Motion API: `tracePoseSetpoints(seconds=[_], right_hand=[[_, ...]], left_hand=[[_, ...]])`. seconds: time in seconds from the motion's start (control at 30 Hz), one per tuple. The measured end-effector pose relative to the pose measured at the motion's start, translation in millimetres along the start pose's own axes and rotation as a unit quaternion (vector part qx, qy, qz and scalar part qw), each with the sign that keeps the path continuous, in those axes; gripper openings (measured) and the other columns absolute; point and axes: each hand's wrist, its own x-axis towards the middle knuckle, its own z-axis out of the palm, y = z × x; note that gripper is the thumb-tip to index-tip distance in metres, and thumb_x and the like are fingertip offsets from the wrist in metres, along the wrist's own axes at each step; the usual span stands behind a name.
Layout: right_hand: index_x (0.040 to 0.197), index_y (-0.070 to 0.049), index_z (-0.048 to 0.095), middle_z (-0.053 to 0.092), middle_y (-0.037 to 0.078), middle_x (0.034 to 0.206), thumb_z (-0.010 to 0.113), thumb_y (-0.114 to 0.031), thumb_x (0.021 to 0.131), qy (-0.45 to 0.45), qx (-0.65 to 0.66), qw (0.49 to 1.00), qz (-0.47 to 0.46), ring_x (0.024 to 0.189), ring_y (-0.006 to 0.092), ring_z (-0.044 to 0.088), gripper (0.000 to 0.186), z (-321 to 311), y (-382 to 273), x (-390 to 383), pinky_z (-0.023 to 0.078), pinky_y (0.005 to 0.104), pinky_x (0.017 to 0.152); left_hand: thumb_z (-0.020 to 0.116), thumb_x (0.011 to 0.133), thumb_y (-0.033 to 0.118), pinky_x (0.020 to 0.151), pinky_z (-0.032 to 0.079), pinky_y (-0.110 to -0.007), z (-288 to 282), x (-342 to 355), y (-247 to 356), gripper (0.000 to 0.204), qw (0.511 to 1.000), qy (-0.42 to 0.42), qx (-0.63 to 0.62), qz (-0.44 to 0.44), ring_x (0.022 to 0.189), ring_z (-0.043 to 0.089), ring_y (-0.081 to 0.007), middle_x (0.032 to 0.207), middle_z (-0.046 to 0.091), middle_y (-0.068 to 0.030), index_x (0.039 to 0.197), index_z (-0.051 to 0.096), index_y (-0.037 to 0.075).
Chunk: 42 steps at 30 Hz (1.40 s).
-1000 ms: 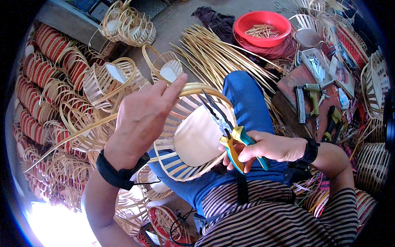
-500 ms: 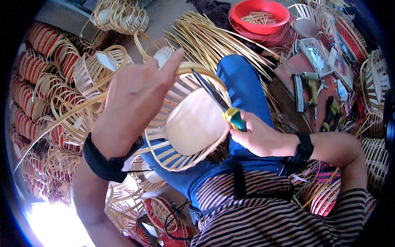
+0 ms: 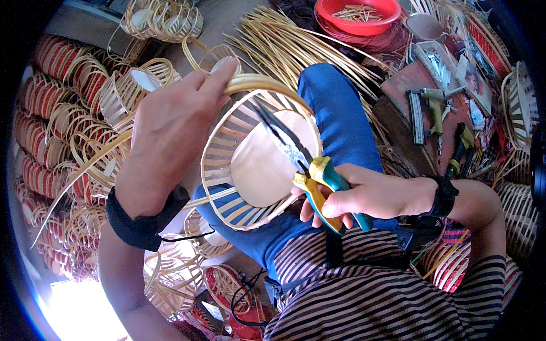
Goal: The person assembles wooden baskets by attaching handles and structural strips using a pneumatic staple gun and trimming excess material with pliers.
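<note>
A slatted basket with a pale round base rests on my lap, its open side facing up. My left hand is closed round the bent cane handle at the basket's far left, index finger lying along it. A long loose cane end trails out left from under that hand. My right hand grips long-nose pliers with yellow and green handles. The handles are spread a little, and the dark jaws point up and left over the basket's inside, apart from the handle.
Stacked red and natural baskets fill the left side. Beyond my knee lies a bundle of cane sticks, with a red basin of short sticks behind it. A nail gun and staple strips lie on a board at right.
The pliers have moved toward me, and their handles have spread in my right hand. Their tip has come off the cane handle. My left hand has shifted slightly left, keeping its grip.
</note>
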Motion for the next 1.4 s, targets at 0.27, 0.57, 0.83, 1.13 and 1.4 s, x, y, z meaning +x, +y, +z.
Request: tracePoseSetpoints(seconds=[0.27,0.57,0.83,1.13,1.4], right_hand=[[0.108,0.001,0.041,0.053,0.007,0.090,0.044,-0.009,0.074,0.007,-0.068,0.998,0.014,0.077,0.0123,0.051,0.035,-7.2,-13.0,-1.5,0.044,0.0238,0.057],[0.100,0.000,0.043,0.050,0.006,0.081,0.043,-0.009,0.073,0.034,-0.046,0.998,-0.013,0.072,0.0119,0.050,0.028,-4.4,-18.7,-0.4,0.040,0.0223,0.061],[0.088,0.000,0.043,0.045,0.007,0.075,0.047,-0.012,0.068,-0.125,0.308,0.942,-0.051,0.065,0.0140,0.047,0.023,12.2,6.0,19.0,0.042,0.0264,0.056],[0.092,-0.002,0.043,0.048,0.006,0.077,0.046,-0.013,0.069,-0.063,0.214,0.972,-0.078,0.069,0.0134,0.048,0.026,19.3,5.4,29.9,0.040,0.0263,0.063],[0.115,-0.003,0.038,0.050,0.007,0.099,0.044,-0.011,0.073,-0.008,0.021,0.999,-0.029,0.084,0.0119,0.047,0.043,3.0,6.3,10.3,0.038,0.0238,0.072]], left_hand=[[0.051,0.072,0.008,0.055,0.043,-0.034,-5.9,0.2,0.6,0.045,0.999,0.000,-0.050,0.013,0.066,0.054,-0.0268,0.082,0.054,-0.0105,0.116,0.041,0.013],[0.050,0.072,0.008,0.055,0.043,-0.034,-0.7,-0.2,-0.7,0.041,1.000,0.011,-0.027,0.010,0.066,0.054,-0.0280,0.081,0.053,-0.0117,0.113,0.042,0.009],[0.048,0.072,0.006,0.054,0.043,-0.033,1.0,-2.4,-0.2,0.038,1.000,0.022,-0.008,0.019,0.064,0.053,-0.0258,0.074,0.051,-0.0103,0.109,0.043,0.005],[0.049,0.074,0.012,0.053,0.042,-0.032,0.4,-2.9,-0.3,0.035,0.999,0.027,-0.009,0.018,0.063,0.053,-0.0240,0.071,0.050,-0.0082,0.107,0.044,0.005],[0.048,0.074,0.008,0.056,0.042,-0.035,-1.7,-3.5,5.0,0.044,0.999,-0.003,-0.044,-0.026,0.066,0.052,-0.0273,0.079,0.051,-0.0103,0.117,0.040,0.015]])
